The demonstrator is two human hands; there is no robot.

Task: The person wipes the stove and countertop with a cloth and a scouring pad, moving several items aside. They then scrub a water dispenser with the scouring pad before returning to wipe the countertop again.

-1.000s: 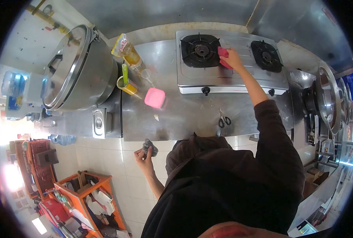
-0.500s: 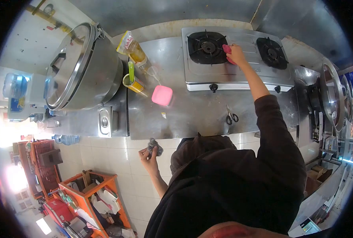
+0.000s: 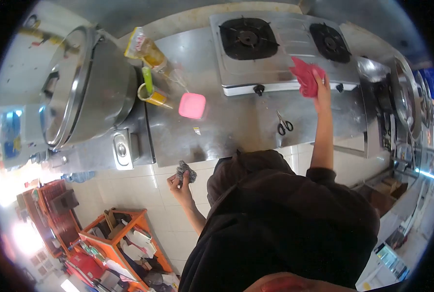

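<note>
My right hand (image 3: 322, 92) grips a crumpled red cloth (image 3: 305, 78), which hangs over the front part of the steel two-burner stove (image 3: 236, 75), near its right knob. Away from the counter, my left hand (image 3: 180, 187) pinches a grey metal scrubber (image 3: 186, 173) in front of the counter's edge. Black-handled scissors (image 3: 283, 126) lie on the steel counter (image 3: 226, 129) below the stove. Farther left are a pink square container (image 3: 192, 105) and a tin (image 3: 152, 95) with a green-handled tool in it.
A large lidded steel pot (image 3: 97, 90) stands at the left, with a small lidded steel pan (image 3: 122, 149) near it. A yellow bag (image 3: 149, 48) leans behind the tin. An orange cart (image 3: 124, 248) is on the floor at lower left. Metal bowls and pans are at right.
My right hand has drawn back from between the burners toward the stove's front right, lifting the cloth, which now hangs more spread out. My left hand still holds the scrubber. The view has shifted slightly.
</note>
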